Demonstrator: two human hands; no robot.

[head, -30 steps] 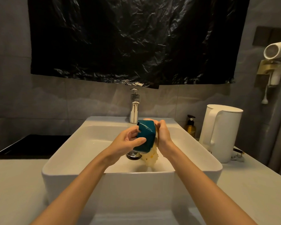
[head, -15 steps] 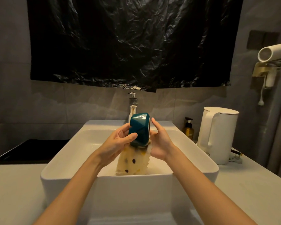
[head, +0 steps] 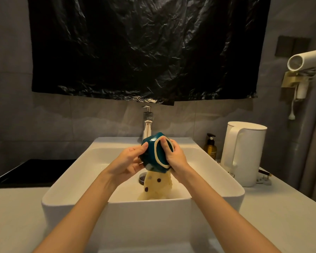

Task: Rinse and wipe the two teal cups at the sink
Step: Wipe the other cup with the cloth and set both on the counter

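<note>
Over white rectangular ceramic sink [head: 150,221], faceted teal cup [head: 149,152] tipped mouth toward camera, gripped by curled left hand [head: 130,163], right hand [head: 177,157] hooked over rim, seemingly pinning dangling yellow dotted cloth [head: 157,185].

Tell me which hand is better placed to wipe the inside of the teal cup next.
Right, probably: the right hand has fingers inside the teal cup, while the left hand grips its outer wall over the sink.
</note>
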